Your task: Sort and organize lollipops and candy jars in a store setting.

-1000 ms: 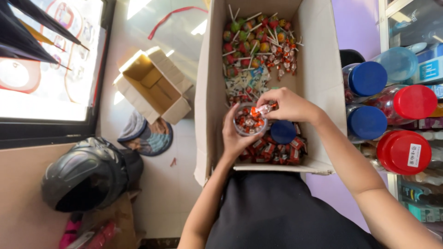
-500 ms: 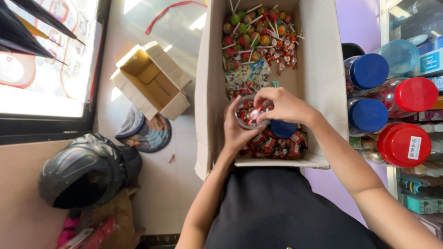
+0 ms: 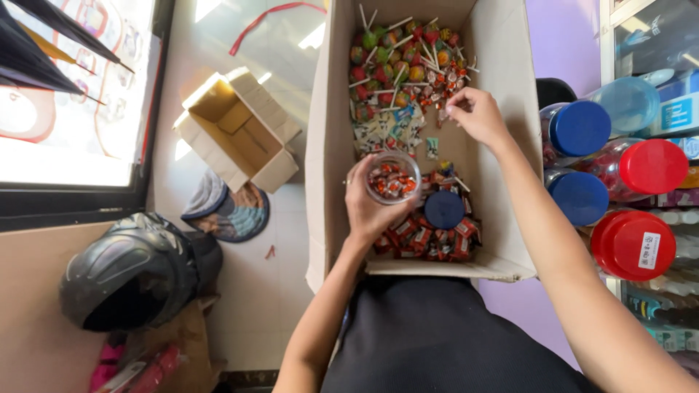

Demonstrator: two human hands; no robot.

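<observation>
My left hand (image 3: 375,207) grasps a clear round jar (image 3: 393,177) of glossy wrapped candies; right fingers (image 3: 460,108) pinch among stick lollipops (image 3: 408,62) in the cardboard box (image 3: 331,138).

I see a big open cardboard box (image 3: 331,145) on my lap holding lollipops (image 3: 408,58), sweets (image 3: 429,236) and a blue lid (image 3: 444,209). On the pale floor (image 3: 255,291) lie a smaller box (image 3: 237,131), a helmet (image 3: 127,273) and a cap (image 3: 222,207).
</observation>
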